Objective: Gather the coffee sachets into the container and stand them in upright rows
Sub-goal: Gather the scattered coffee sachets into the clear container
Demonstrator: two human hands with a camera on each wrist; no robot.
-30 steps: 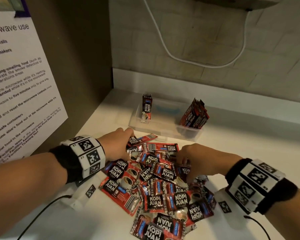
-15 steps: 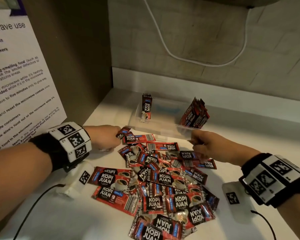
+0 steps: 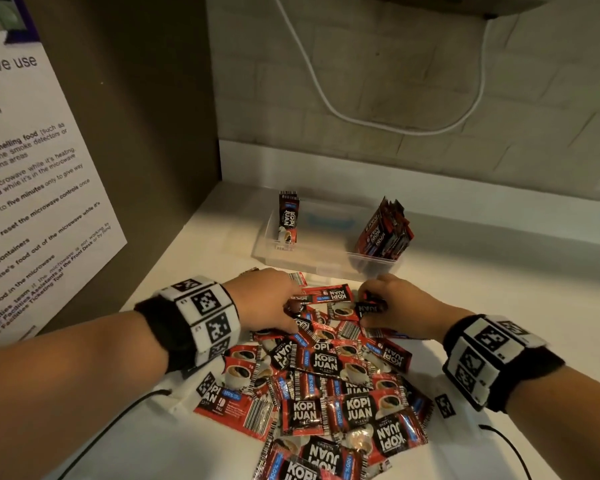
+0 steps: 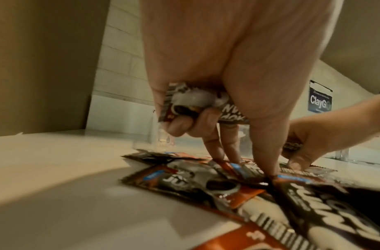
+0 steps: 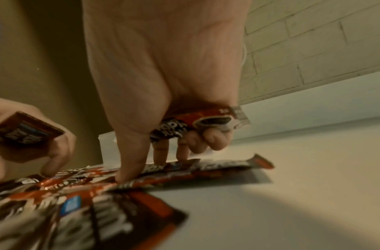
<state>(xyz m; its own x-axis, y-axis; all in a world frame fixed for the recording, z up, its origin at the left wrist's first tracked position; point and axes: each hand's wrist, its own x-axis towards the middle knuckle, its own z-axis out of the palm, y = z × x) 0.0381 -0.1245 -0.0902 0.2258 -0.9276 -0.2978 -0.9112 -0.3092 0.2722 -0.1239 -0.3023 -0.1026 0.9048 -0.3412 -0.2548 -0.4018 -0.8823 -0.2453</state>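
A pile of red and black coffee sachets [image 3: 326,375] lies on the white counter. Behind it stands a clear container [image 3: 329,263], with one sachet [image 3: 287,220] upright at its left end and a leaning bunch [image 3: 383,233] at its right end. My left hand [image 3: 278,306] is at the pile's far edge. Its curled outer fingers hold a sachet [image 4: 195,104], while thumb and forefingers [image 4: 268,169] press down on a lying sachet. My right hand [image 3: 378,306] is beside it, gripping a sachet [image 5: 201,121] the same way, its thumb [image 5: 124,174] on another sachet [image 5: 206,167].
A brown side panel with a printed microwave notice [image 3: 32,202] closes the left side. The brick back wall [image 3: 430,98] carries a hanging white cable [image 3: 361,123]. Bare counter [image 3: 499,278] stretches to the right of the container. Thin black cables [image 3: 118,420] trail from both wristbands.
Half a second ago the hands were apart, the left at the pile's left edge and the right by the container front. Both have come together onto the pile's far edge.
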